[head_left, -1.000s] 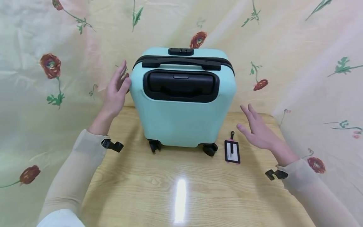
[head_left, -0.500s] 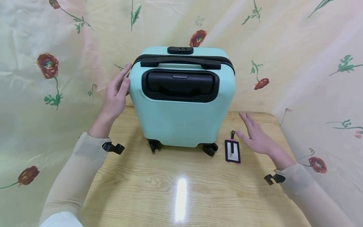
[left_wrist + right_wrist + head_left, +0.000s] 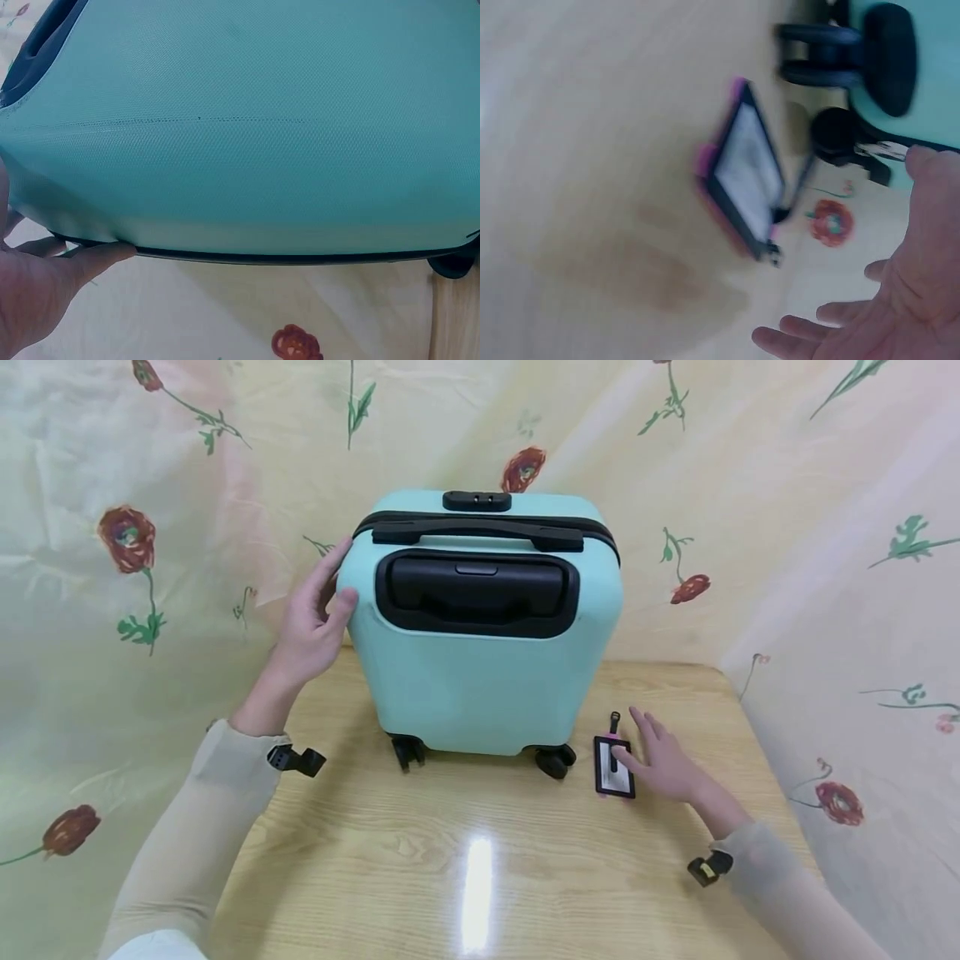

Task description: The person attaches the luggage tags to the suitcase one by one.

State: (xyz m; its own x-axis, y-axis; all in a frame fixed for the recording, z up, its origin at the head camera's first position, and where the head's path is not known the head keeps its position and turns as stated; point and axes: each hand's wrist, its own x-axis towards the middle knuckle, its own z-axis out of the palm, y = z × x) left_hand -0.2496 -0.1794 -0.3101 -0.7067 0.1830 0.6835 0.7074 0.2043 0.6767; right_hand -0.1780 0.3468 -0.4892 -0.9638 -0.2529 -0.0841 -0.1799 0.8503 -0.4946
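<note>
A mint-green suitcase (image 3: 480,685) stands upright on its black wheels, its black carry handle (image 3: 480,529) on top. My left hand (image 3: 311,627) rests on the suitcase's left upper side, fingers extended; in the left wrist view the same hand (image 3: 45,289) touches the shell (image 3: 262,172) near its black seam. A black-edged luggage tag (image 3: 604,777) with a short strap lies flat right of the suitcase. Over the tag's right edge hovers my right hand (image 3: 667,768), fingers spread and holding nothing. The right wrist view shows this hand (image 3: 885,307) beside the blurred tag (image 3: 742,165).
Under everything is a light wooden table (image 3: 375,877) with a bright reflection near its front. Flower-patterned cloth (image 3: 262,485) hangs behind and along both sides. A black combination lock (image 3: 477,502) sits on top of the suitcase.
My right hand has come down and left, from beside the tag to just over its right edge. The left hand has moved slightly right, from beside the suitcase onto its side.
</note>
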